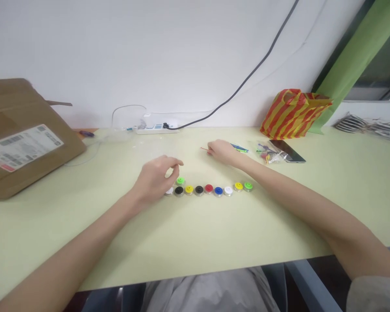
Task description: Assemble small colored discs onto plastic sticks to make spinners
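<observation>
At a pale counter point(195, 234), a person's R hand point(209, 148) pinches what looks like a thin red strip point(203, 148), on the far side of a row of nine color-topped discs point(209, 188). L hand point(179, 167), at the row's left end, has thumb & index curled nearly together; can't tell if anything's btwn. Prob. well along on layout: nine discs lined up, one green disc point(180, 180) just far of the row; blue-green strips point(239, 148) & bagged pcs point(269, 152) at far right apparently left.
</observation>
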Demonstrator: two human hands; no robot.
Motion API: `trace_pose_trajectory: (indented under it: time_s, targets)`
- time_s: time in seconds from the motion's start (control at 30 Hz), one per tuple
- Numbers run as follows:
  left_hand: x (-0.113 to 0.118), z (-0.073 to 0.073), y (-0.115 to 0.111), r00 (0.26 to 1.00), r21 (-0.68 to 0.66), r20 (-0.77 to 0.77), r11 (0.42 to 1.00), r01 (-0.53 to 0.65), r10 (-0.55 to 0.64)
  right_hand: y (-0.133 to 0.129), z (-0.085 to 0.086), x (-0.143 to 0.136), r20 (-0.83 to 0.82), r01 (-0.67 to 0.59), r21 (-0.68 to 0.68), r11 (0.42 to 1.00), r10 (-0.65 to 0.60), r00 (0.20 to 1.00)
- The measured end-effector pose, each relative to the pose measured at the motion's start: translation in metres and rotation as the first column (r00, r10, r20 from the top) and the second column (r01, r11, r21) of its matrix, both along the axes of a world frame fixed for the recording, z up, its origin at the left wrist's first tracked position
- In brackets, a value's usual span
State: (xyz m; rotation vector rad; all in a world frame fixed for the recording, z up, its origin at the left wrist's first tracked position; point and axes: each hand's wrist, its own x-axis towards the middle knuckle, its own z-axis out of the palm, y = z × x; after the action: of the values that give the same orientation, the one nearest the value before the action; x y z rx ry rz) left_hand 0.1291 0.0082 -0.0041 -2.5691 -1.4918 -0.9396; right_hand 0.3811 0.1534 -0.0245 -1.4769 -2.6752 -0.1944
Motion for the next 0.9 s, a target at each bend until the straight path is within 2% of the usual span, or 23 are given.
trace_pose_trajectory:
  time_s: [0.1,0.2,0.43,0.57,0.67,0.8,0.9]
  targets:
    - [-0.005,0.000,0.005,0.974,-0.023,-0.181,0.991,0.131,-0.133,-0.005,-0.001,-0.004,0.056,-0.026,0.052,0.998,0.023,0.998]
    - [-0.008,0.002,0.007,0.952,-0.042,-0.275,0.991,0.127,-0.133,-0.006,0.000,-0.006,0.057,-0.029,0.057,0.998,0.026,0.998]
    - [-0.014,0.003,0.015,0.935,-0.168,-0.311,0.978,0.120,-0.168,0.006,0.001,0.000,-0.045,-0.026,-0.013,1.000,0.025,0.999]
    - [-0.018,0.001,0.017,0.941,-0.180,-0.306,0.980,0.089,-0.142,0.008,0.010,0.004,-0.108,-0.049,-0.086,0.995,0.040,0.993]
    - [-0.019,0.001,0.017,0.943,-0.169,-0.317,0.984,0.048,-0.100,0.013,0.022,0.015,-0.112,-0.060,-0.106,0.993,0.048,0.993]
    - [-0.020,-0.001,0.018,0.935,-0.175,-0.338,0.983,0.051,-0.109,0.030,0.033,0.044,-0.121,0.041,-0.064,0.997,-0.048,0.991]
    - [-0.020,-0.003,0.019,0.938,-0.190,-0.325,0.980,0.059,-0.119,0.042,0.034,0.068,-0.068,0.117,-0.155,0.981,-0.128,0.989]
